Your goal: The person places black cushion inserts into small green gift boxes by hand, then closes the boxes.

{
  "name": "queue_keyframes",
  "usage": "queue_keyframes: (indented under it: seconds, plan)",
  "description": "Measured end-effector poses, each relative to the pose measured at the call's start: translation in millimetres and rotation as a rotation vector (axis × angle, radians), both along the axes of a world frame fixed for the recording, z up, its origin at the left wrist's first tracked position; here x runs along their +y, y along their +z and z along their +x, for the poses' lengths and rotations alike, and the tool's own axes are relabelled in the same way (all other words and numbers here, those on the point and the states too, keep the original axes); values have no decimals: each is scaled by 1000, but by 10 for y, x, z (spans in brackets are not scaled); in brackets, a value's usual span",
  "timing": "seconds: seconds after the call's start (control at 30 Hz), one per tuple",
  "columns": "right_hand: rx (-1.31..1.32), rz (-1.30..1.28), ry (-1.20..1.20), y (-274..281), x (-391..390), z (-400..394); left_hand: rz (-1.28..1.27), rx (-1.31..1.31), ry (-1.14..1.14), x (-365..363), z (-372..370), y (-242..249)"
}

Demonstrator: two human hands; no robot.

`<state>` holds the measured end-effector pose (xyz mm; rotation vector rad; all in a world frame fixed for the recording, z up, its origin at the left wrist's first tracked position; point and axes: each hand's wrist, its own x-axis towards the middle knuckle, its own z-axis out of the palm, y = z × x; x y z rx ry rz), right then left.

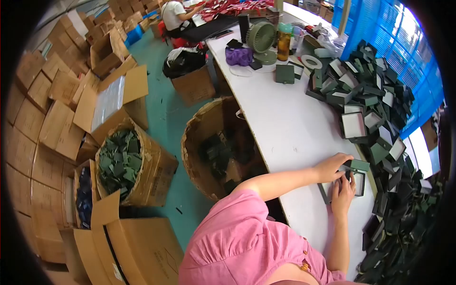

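A small dark green box (361, 183) with a pale inside lies open on the white table in front of me. At its far side my left hand (334, 167) is closed, thumb and fingers pinching a green panel (359, 165) of the box. My right hand (343, 194) is on the near side, its bent fingers gripping the box's edge. A small dark patch shows at the right fingertips; I cannot tell what it is. Another narrow dark green strip (325, 194) lies left of my right hand, partly hidden.
A large heap of dark green boxes (380, 116) runs along the table's (285, 128) right side. Farther up stand a green fan (261, 37) and a bottle (284, 42). Left of the table are a round bin (190, 135) and a carton of green pieces (159, 166). A person (174, 16) sits far back.
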<state>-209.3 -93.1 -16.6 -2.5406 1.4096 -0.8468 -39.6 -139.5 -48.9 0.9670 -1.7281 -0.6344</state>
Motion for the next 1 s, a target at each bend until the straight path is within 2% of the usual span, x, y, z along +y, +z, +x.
queue_keyframes:
  seconds: [0.03, 0.07, 0.17, 0.2, 0.27, 0.4, 0.5, 0.53, 0.6, 0.7, 0.8, 0.9, 0.93, 1.0]
  plan:
    - [6, 11, 7, 66, 109, 19, -35, 8, 0, 145, 45, 56]
    - [12, 46, 10, 74, 179, 11, 85, 17, -23, 326, 91, 148]
    - [-18, 118, 16, 82, 249, -64, 18, -75, 65, 678, 112, 195]
    - [-61, 128, 19, 65, 260, -93, 119, -47, 4, 780, 116, 192]
    - [-69, 107, 54, 88, 289, -134, 33, -261, 8, 1070, 121, 238]
    - [-273, 145, 176, 126, 288, -320, -23, -498, -17, 1400, 114, 318]
    - [-477, 324, 46, 196, 246, -511, -35, -488, -29, 1370, 108, 195]
    - [-413, 111, 52, 37, 96, -686, -19, -440, -29, 1340, 123, 151]
    - [-163, -307, -53, 99, -167, -947, 15, -341, -29, 1310, 148, 118]
    - [47, -385, -485, -2, -544, -1216, 93, -229, -122, 1324, 187, 261]
    - [465, 8, -600, -158, -622, -1330, 15, -168, -294, 1347, 25, 248]
    - [399, 117, -349, -201, -492, -1318, -38, -197, -361, 1348, -142, 216]
    - [261, 63, -262, -172, -376, -1251, -60, -218, -348, 1328, -175, 185]
    - [79, 106, -292, -106, -234, -1225, -91, -262, -298, 1273, -204, 127]
